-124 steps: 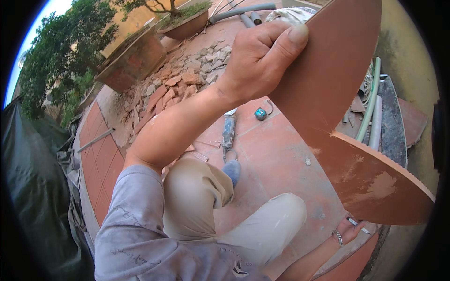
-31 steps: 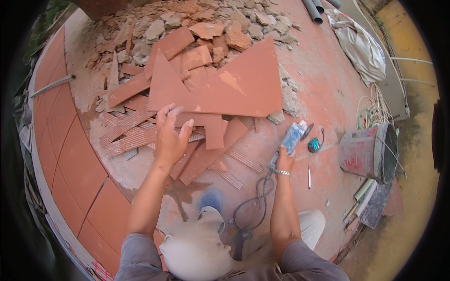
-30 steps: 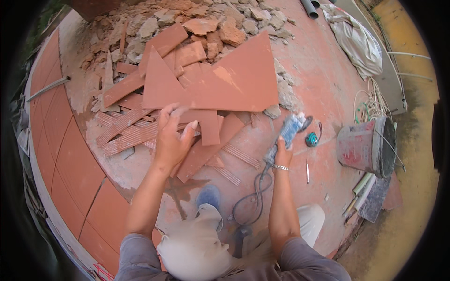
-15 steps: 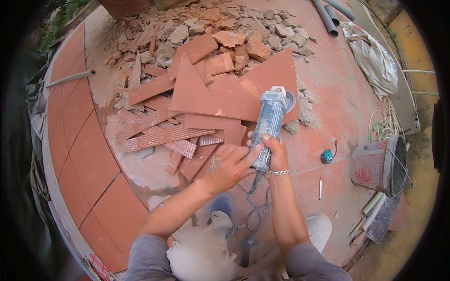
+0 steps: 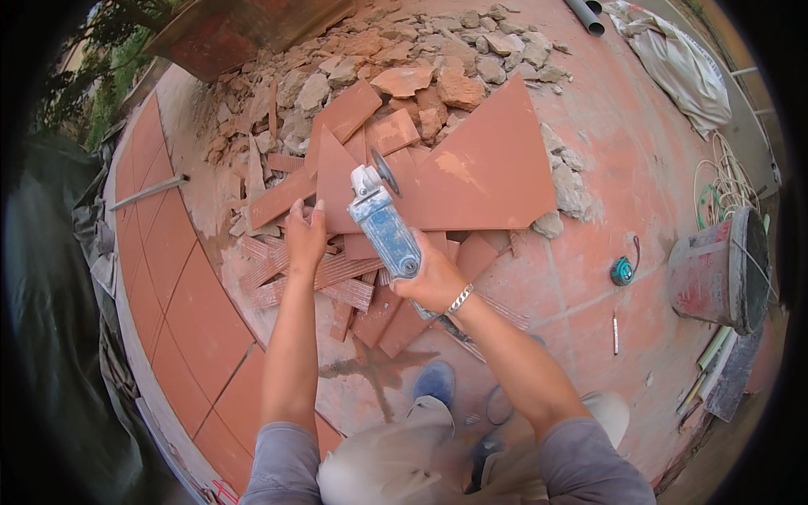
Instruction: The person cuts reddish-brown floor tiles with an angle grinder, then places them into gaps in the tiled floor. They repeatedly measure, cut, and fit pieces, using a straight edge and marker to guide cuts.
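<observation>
My right hand wraps round the rear of a dusty blue angle grinder. The grinder's thin disc stands on edge above a large red tile with a V-shaped notch in its far side. At that tile's left near corner, my left hand grips the edge between thumb and fingers; the underside of this grip is hidden. Beneath the tile lie ribbed tile strips and other red offcuts, loosely piled.
Broken rubble is heaped beyond the tiles. At the right are a bucket, a teal tape measure, a white pen-like stick and coiled cable. Laid red tiles curve along the left, with a metal bar across them.
My left hand has left the grinder and moved to the tile's left corner. My right hand has swung the grinder leftward, tilting its head left. The view has shifted too.
</observation>
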`<state>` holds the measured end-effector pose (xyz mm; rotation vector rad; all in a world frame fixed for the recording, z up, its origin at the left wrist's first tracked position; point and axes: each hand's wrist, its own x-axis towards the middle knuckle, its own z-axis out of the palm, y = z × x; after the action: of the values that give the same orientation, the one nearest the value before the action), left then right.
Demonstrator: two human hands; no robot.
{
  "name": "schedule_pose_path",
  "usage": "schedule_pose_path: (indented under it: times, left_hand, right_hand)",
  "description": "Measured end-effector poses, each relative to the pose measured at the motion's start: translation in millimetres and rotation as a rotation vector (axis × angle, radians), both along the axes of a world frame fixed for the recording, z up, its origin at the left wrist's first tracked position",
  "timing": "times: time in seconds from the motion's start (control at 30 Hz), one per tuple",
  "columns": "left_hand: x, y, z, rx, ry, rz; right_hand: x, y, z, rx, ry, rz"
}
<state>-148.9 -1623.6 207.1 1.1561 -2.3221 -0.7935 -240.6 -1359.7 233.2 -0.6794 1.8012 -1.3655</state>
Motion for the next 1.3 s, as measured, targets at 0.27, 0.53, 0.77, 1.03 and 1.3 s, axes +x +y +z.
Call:
schedule_pose_path:
  times: [0.27,0.53,0.77,1.03,1.3]
  left_hand:
    - [-17,-9,-39,0.206,0.036,-0.007]
    - [-16,-8,-37,0.159,0.032,-0.019]
    - [-18,2,-23,0.137,0.062,-0.057]
    - [-18,-3,-30,0.162,0.051,-0.018]
    - [-17,-1,-29,0.173,0.063,-0.019]
  right_hand:
    - [3,-12,-18,0.084,0.054,0.062]
    - [4,-17,-20,0.085,0.053,0.062]
    - [-1,-15,-15,0.086,-0.041,0.060]
    - [-4,-13,-13,0.065,-0.043,0.052]
    - [-6,-12,-15,0.073,0.002,0.081]
